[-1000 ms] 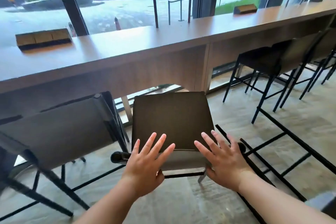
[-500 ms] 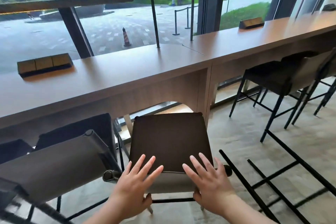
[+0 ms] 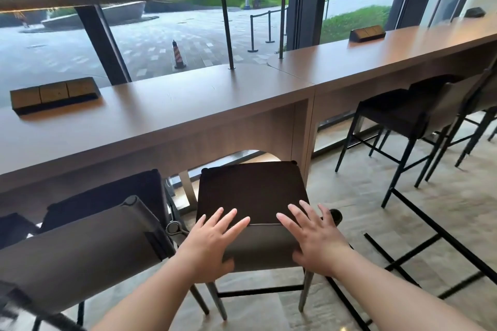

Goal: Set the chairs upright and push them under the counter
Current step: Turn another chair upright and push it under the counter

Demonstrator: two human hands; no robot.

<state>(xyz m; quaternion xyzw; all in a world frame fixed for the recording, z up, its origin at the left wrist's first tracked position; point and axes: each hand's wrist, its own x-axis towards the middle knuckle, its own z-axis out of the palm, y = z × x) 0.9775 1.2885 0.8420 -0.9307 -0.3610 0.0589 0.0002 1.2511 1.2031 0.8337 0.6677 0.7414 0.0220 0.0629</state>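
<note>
A dark bar chair (image 3: pixel 250 191) stands upright in front of me, its seat's far edge just under the long wooden counter (image 3: pixel 188 105). My left hand (image 3: pixel 212 242) lies on the top left of its low grey backrest, fingers spread over the seat edge, thumb behind the backrest. My right hand (image 3: pixel 314 236) rests the same way on the top right. A second upright chair (image 3: pixel 88 239) stands close on the left, a third chair (image 3: pixel 411 113) at the right under the counter.
A black metal chair frame (image 3: pixel 430 239) lies on the floor at the right, beside my right arm. Socket boxes (image 3: pixel 53 94) sit on the counter. Curved black lamp rails (image 3: pixel 226 21) rise from the counter before the window.
The chair under my hands has slid forward toward the counter and now stands level. My hands have stayed on its backrest. My view has risen.
</note>
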